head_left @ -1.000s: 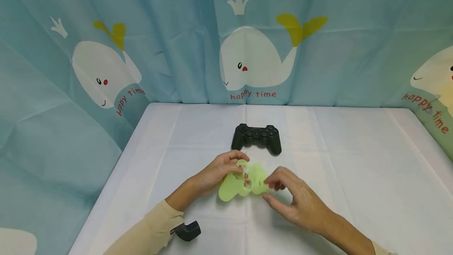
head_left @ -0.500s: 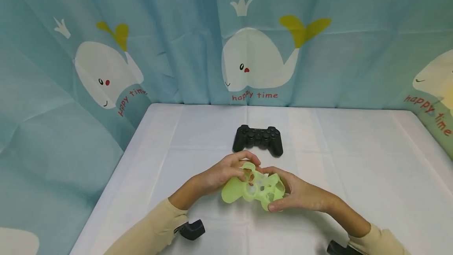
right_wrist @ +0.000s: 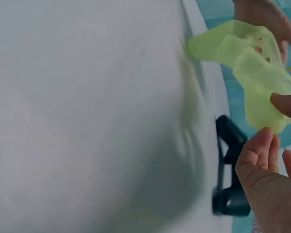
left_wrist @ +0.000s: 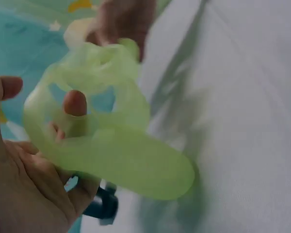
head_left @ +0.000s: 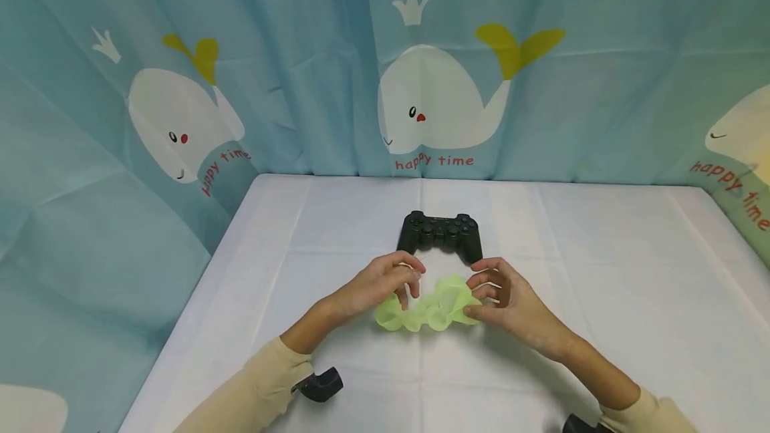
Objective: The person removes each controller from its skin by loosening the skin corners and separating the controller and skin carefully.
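A soft, pale green silicone game controller cover [head_left: 442, 306] hangs between my two hands over the white table, its button cutouts visible in the left wrist view. My right hand [head_left: 520, 309] pinches one end of it; in the right wrist view the thumb [right_wrist: 287, 105] lies on the cover and fingertips sit at its lower edge. At the other end is my left hand [head_left: 373, 289], fingers loosely bent. One left fingertip [left_wrist: 75, 103] shows at a cutout in the left wrist view, while another digit stands apart from the cover. Behind both hands lies a black game controller [head_left: 441, 232].
White cloth covers the table [head_left: 601, 252]. A blue curtain [head_left: 301, 85] with printed whales rises behind it and along the left side. Dark camera mounts [head_left: 321, 385] stick out at the wrists.
My right hand first comes to the cover and takes its right end. The cover has since tipped so its face turns away, and my left fingers have loosened. The black controller stays put.
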Demonstrator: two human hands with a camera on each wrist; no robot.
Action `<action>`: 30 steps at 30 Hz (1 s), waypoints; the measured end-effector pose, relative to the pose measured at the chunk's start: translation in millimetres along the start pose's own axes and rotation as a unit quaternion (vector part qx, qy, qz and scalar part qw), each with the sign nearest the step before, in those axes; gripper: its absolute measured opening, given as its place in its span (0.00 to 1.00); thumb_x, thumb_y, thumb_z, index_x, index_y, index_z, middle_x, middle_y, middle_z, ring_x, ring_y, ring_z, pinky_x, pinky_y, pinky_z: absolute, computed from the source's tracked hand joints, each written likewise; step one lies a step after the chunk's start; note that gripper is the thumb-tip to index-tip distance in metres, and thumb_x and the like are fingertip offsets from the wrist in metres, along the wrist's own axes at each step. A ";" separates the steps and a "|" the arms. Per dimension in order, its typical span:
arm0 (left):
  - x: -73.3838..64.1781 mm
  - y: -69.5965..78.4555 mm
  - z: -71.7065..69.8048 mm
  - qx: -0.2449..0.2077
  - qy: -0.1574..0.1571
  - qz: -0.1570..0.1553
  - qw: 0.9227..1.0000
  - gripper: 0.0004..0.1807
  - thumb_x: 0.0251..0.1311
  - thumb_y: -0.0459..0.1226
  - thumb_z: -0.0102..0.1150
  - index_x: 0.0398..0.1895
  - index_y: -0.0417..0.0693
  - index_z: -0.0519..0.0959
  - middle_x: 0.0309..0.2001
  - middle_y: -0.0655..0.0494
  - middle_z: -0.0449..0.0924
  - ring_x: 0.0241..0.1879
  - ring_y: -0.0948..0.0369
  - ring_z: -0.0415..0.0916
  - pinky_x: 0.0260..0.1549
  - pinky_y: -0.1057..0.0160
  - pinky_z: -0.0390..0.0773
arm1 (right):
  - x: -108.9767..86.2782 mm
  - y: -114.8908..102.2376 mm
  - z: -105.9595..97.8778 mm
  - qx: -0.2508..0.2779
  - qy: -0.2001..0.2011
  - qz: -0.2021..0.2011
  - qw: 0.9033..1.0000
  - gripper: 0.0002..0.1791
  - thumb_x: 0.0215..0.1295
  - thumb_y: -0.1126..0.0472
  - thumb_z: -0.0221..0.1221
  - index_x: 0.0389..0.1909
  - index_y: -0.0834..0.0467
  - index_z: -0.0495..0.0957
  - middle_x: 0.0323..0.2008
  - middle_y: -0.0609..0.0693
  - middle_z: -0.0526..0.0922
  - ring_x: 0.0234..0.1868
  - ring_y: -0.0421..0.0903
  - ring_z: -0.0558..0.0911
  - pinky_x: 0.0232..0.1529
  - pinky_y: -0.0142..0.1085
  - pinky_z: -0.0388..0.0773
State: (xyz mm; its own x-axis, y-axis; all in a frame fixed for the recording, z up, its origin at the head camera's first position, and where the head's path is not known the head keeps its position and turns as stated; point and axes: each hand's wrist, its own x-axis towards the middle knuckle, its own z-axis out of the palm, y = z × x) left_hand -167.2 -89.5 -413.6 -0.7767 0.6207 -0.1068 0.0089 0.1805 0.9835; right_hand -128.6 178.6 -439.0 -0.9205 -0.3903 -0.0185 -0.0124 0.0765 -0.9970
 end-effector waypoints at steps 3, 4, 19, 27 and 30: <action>4.3 1.5 4.4 0.045 -0.027 -0.003 0.999 0.16 0.75 0.42 0.52 0.52 0.37 0.77 0.36 0.55 0.80 0.25 0.62 0.74 0.31 0.64 0.75 | -0.3 -5.2 3.5 0.003 0.004 -0.028 1.000 0.32 0.59 0.73 0.69 0.61 0.68 0.62 0.49 0.65 0.74 0.42 0.49 0.83 0.42 0.36 0.81; 5.4 2.2 6.6 0.060 -0.029 0.003 0.998 0.15 0.75 0.43 0.54 0.49 0.39 0.79 0.36 0.56 0.80 0.25 0.63 0.75 0.29 0.65 0.75 | -0.2 -6.4 5.3 0.004 0.001 -0.039 0.999 0.32 0.59 0.74 0.69 0.60 0.68 0.63 0.49 0.65 0.74 0.42 0.49 0.83 0.42 0.36 0.81; 6.0 7.0 3.7 -0.005 -0.060 0.050 0.997 0.13 0.76 0.36 0.51 0.50 0.34 0.79 0.46 0.55 0.81 0.45 0.62 0.77 0.46 0.58 0.78 | -3.4 -9.5 -0.6 -0.041 -0.086 -0.013 0.995 0.30 0.66 0.66 0.66 0.67 0.62 0.68 0.59 0.60 0.76 0.58 0.58 0.78 0.52 0.42 0.79; 7.4 10.8 9.7 -0.058 -0.154 -0.014 0.986 0.11 0.76 0.35 0.44 0.49 0.34 0.70 0.43 0.55 0.75 0.44 0.63 0.74 0.49 0.52 0.78 | -1.5 -8.4 9.2 -0.046 -0.120 -0.011 0.992 0.12 0.74 0.64 0.59 0.54 0.64 0.77 0.47 0.58 0.83 0.46 0.48 0.82 0.46 0.38 0.81; 7.2 10.8 12.5 -0.050 -0.137 -0.020 0.989 0.11 0.79 0.36 0.42 0.53 0.36 0.66 0.46 0.53 0.74 0.43 0.61 0.75 0.42 0.56 0.80 | -3.3 -10.5 12.6 -0.067 -0.100 -0.017 0.993 0.09 0.74 0.64 0.59 0.49 0.63 0.79 0.44 0.55 0.84 0.44 0.47 0.82 0.45 0.38 0.81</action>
State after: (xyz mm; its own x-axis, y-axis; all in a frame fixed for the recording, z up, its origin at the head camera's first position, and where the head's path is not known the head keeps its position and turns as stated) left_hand -164.8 -73.5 -405.6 -0.5758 0.8002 -0.1681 -0.0917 0.1412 0.9857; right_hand -120.5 167.5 -429.4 -0.8234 -0.5673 -0.0120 -0.1073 0.1764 -0.9785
